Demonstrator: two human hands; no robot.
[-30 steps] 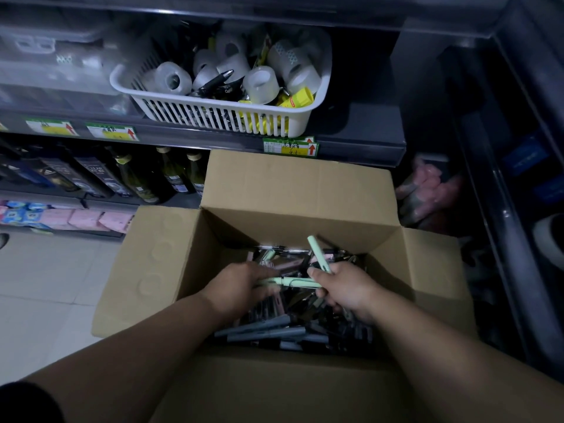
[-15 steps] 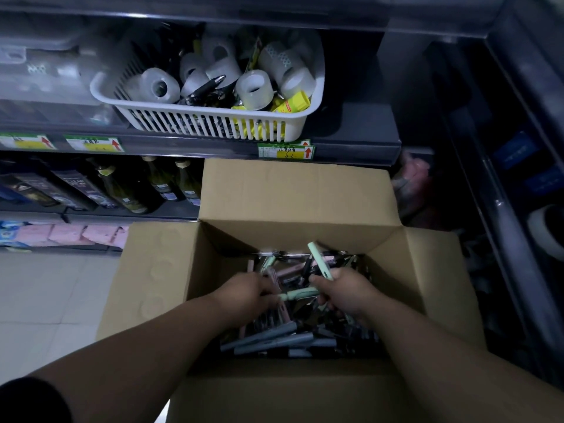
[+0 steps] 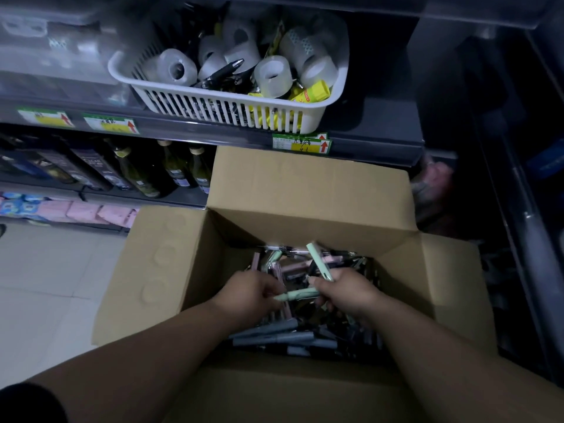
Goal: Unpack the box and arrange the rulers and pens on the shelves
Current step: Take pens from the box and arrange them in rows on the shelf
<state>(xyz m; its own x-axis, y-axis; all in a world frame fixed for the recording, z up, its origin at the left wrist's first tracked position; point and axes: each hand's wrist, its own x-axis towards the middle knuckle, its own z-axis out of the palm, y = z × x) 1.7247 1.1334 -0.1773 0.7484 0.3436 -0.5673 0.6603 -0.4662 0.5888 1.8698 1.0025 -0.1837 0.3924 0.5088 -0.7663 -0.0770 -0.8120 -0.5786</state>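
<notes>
An open cardboard box (image 3: 305, 193) stands below the shelves with its flaps spread out. Inside lies a jumble of pens (image 3: 274, 334), grey, black, pink and green. My right hand (image 3: 351, 294) is inside the box and grips two mint-green pens. One of them (image 3: 317, 259) sticks up and away from my fist. The other (image 3: 297, 294) lies crosswise towards my left hand. My left hand (image 3: 250, 296) has its fingers curled and pinches the tip of that crosswise pen. No rulers can be seen.
A white slotted basket (image 3: 213, 108) with tape rolls, pens and yellow glue sticks sits on the shelf above the box. Bottles (image 3: 171, 169) fill the shelf below, with pink packs (image 3: 91, 212) under them. Pale floor tiles (image 3: 45, 270) lie left; dark shelving (image 3: 518, 178) stands right.
The crosswise green pen has slid rightwards into my right hand, and my left hand now holds only its tip. Both hands sit a little lower in the box.
</notes>
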